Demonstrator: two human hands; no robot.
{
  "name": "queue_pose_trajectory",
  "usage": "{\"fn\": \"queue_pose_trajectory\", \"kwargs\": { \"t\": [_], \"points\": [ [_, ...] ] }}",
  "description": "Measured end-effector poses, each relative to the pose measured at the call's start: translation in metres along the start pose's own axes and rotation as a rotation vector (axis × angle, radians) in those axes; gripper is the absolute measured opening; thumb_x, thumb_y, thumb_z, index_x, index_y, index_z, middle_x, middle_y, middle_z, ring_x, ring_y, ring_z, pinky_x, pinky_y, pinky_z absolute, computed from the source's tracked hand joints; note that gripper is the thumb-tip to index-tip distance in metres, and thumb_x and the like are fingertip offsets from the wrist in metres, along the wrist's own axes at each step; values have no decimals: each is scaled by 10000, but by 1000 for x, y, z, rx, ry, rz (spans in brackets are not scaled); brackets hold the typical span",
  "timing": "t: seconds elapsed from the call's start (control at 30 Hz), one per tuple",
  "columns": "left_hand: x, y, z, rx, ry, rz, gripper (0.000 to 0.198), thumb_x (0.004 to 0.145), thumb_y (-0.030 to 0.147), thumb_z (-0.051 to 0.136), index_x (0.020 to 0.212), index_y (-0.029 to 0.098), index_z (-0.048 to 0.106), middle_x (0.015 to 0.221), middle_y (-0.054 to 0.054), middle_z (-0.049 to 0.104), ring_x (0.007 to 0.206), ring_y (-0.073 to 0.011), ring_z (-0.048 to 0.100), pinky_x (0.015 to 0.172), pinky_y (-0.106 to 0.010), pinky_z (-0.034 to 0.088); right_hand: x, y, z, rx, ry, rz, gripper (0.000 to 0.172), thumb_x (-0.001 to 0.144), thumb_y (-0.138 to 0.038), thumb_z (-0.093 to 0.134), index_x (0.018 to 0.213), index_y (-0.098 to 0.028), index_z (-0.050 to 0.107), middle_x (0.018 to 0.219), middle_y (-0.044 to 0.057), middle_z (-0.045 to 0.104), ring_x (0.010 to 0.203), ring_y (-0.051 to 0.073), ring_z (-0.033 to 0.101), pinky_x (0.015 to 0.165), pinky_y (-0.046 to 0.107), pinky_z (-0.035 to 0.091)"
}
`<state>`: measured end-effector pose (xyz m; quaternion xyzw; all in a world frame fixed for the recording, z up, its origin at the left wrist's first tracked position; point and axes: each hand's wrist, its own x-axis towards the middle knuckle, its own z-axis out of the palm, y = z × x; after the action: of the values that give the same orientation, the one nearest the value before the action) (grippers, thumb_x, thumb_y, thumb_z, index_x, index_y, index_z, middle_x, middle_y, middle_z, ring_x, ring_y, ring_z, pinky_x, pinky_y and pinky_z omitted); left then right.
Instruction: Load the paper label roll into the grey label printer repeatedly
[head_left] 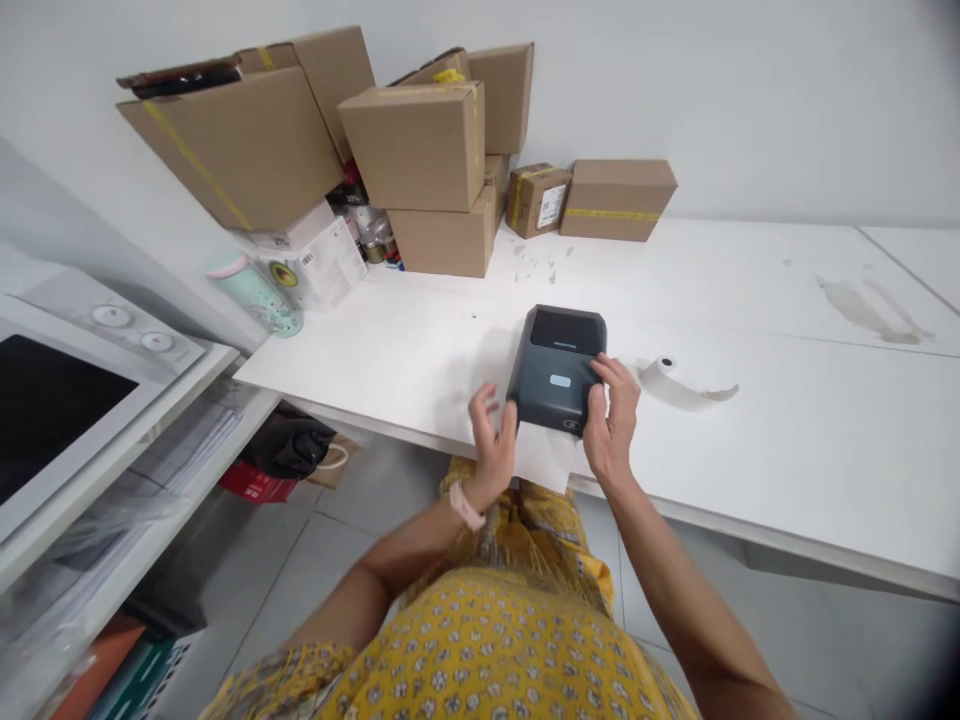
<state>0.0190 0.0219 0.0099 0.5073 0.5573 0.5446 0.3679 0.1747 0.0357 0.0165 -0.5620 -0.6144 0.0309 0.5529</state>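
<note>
A small dark grey label printer [559,367] sits near the front edge of a white table [787,400]. My left hand [493,436] rests against the printer's left side, fingers curled loosely beside it. My right hand [611,415] lies on the printer's front right corner, fingers bent over its top. A white sheet of paper [544,455] sticks out from the printer's front, over the table edge between my hands. A white paper roll [671,382] lies on its side just right of the printer, with a loose tail.
Several cardboard boxes [420,150] are stacked at the back left against the wall, with a mint tumbler [259,295] and a white carton [315,262]. A white appliance [67,400] stands on shelves at left. A black bag [289,445] lies under the table.
</note>
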Motion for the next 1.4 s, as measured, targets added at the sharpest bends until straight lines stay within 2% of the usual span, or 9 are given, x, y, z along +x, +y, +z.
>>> {"fn": "queue_pose_trajectory", "kwargs": {
  "t": [0.07,0.17,0.3,0.47,0.7,0.9,1.03,1.23,1.4],
  "points": [
    [-31,-16,-12,-113,-47,-235,370,934,513,484,1138,213,558,1137,-88,645,1046,-191,622,929,-332,505,-16,2,-2,28,-36,22,406,1017,-318,314,1352,-232,526,1430,125,534,1387,259,434,1151,531,350],
    [-44,-28,-18,-236,-285,-436,426,824,609,610,832,183,596,765,-12,610,704,-145,587,641,-272,495,-26,9,-2,4,-74,-27,411,1017,-301,319,1365,-222,521,1452,130,520,1415,256,414,1151,535,360],
    [-30,-22,-11,-388,-410,-521,505,675,609,768,797,134,649,730,-17,627,650,-118,552,604,-253,440,-27,16,0,30,-41,-85,382,1010,-273,367,1341,-228,553,1444,110,538,1417,249,418,1155,547,354],
    [-28,-14,-6,-419,-400,-650,535,564,540,858,808,91,699,728,-54,664,620,-131,567,611,-277,431,-27,15,4,53,-8,-85,352,1008,-268,375,1287,-231,586,1427,103,552,1411,247,426,1146,543,359],
    [-31,-18,-12,-308,-473,-504,464,692,558,765,803,118,665,681,-14,601,608,-119,515,591,-256,389,-17,9,-4,-251,-129,-140,322,1002,-288,389,1200,-288,643,1406,45,582,1383,243,442,1178,556,220],
    [-11,-15,-27,-19,-153,-154,323,924,496,534,1058,210,603,974,-43,646,865,-152,594,761,-263,475,-5,4,-6,-400,-190,-198,331,997,-281,388,1130,-314,689,1472,-6,533,1468,267,311,1187,571,113],
    [12,-11,-22,-37,-111,-36,386,962,464,489,1261,227,548,1314,-102,590,1212,-206,554,1004,-340,458,1,2,-3,-395,-234,-204,246,983,-306,454,1059,-295,687,1432,-11,579,1491,280,275,1192,597,42],
    [22,-2,-9,-68,-245,-91,537,978,543,420,1439,272,459,1552,-74,421,1440,-242,383,1184,-401,337,-19,12,-13,-56,-168,65,404,1007,-430,355,1332,-302,558,1602,47,336,1510,276,220,1183,580,225],
    [20,-1,-6,-92,-279,-77,590,993,565,346,1478,239,427,1585,-68,381,1472,-221,337,1230,-390,273,-42,22,-8,159,-96,388,590,1008,-545,244,1532,-285,323,1626,67,279,1511,254,227,1225,554,188]
  ]
}}
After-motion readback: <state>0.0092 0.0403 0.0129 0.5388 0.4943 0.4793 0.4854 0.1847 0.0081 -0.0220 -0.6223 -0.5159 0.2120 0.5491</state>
